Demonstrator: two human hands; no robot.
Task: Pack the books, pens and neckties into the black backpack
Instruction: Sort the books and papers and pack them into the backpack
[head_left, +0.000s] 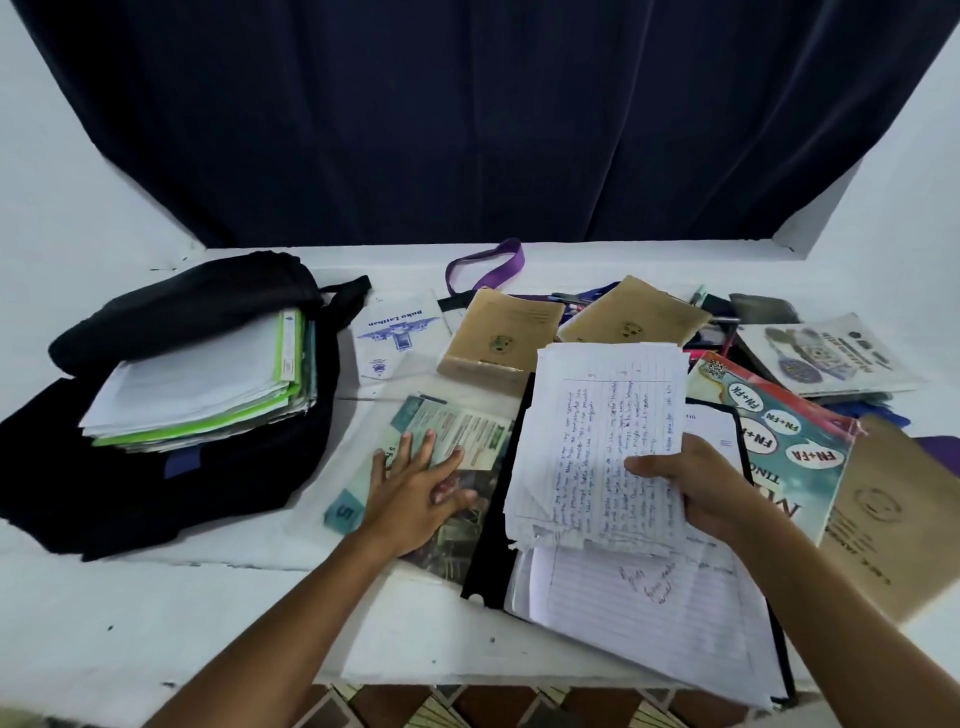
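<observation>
The black backpack (156, 483) lies open at the left of the white table, with a stack of books and papers (208, 389) sticking out of its mouth. My left hand (415, 493) rests flat, fingers spread, on a plastic-covered greenish book (457, 431) in the middle. My right hand (691, 488) grips a sheaf of handwritten lined pages (597, 431), lifted above a black folder (493, 519) holding more lined paper. Two brown notebooks (504, 332) lie behind. Pens (717, 317) show at the back right, partly buried.
A purple strap (488, 265) lies at the back of the table. A white "Buku Latihan" exercise book (400, 332) sits beside the backpack. A teal textbook (779, 441), a brown book (893, 514) and another book (826, 353) crowd the right. A dark curtain hangs behind.
</observation>
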